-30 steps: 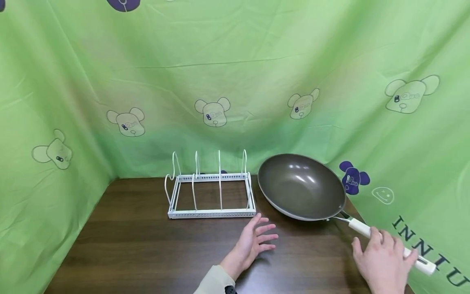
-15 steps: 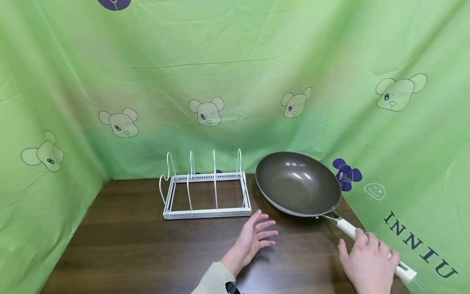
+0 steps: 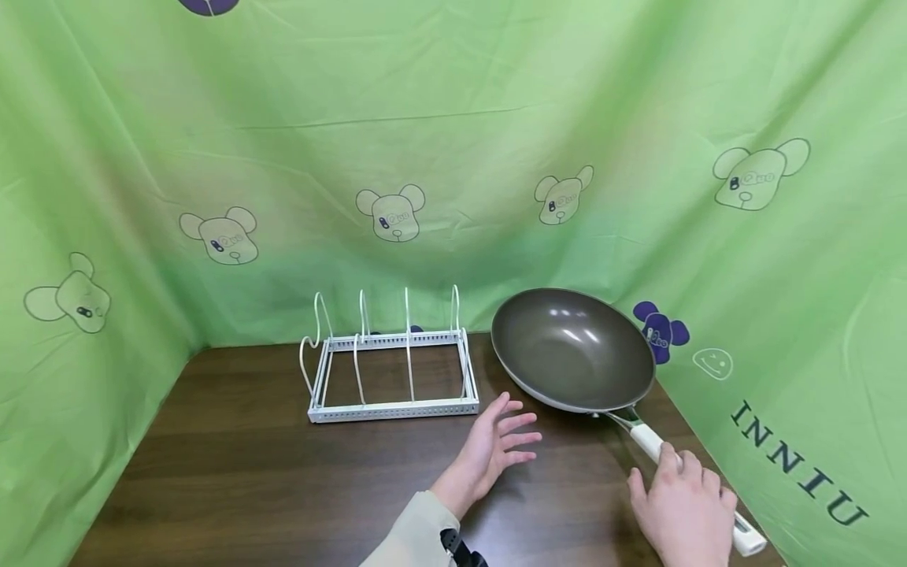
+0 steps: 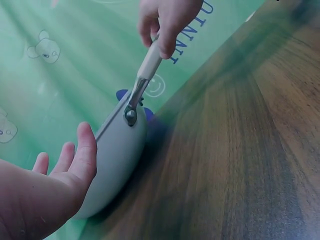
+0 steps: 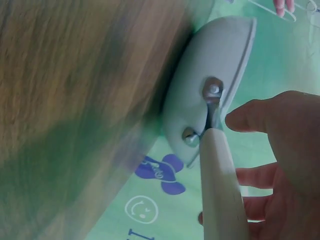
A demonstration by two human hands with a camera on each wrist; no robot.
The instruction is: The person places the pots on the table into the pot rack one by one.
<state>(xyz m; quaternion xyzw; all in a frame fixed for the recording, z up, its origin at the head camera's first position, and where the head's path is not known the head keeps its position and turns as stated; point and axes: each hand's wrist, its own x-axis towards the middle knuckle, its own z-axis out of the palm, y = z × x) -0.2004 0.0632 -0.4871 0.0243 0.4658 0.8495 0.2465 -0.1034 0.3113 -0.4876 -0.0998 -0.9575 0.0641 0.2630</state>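
Note:
A wok [image 3: 567, 370] with a dark brown inside and a pale outside stands on the brown table, at the right. Its long white handle [image 3: 645, 441] points toward the front right. My right hand [image 3: 683, 504] holds this handle from above, its fingers [image 5: 257, 175] passing behind it and the thumb held apart. To the left of the handle, my left hand [image 3: 489, 449] is spread in the air in front of the wok, palm turned to the right and holding nothing. The left wrist view shows the pale outer wall [image 4: 112, 155] of the wok beyond those fingers.
A white wire rack [image 3: 397, 411] with several upright hoops stands left of the wok at the table's back. Green printed curtain [image 3: 425, 118] hangs behind and along both sides. The wooden table [image 3: 283, 480] stretches toward the front.
The wok's handle has swung leftward and toward the front, with my right hand moving along on it. My left hand stays spread near the same spot. The whole head view has shifted slightly.

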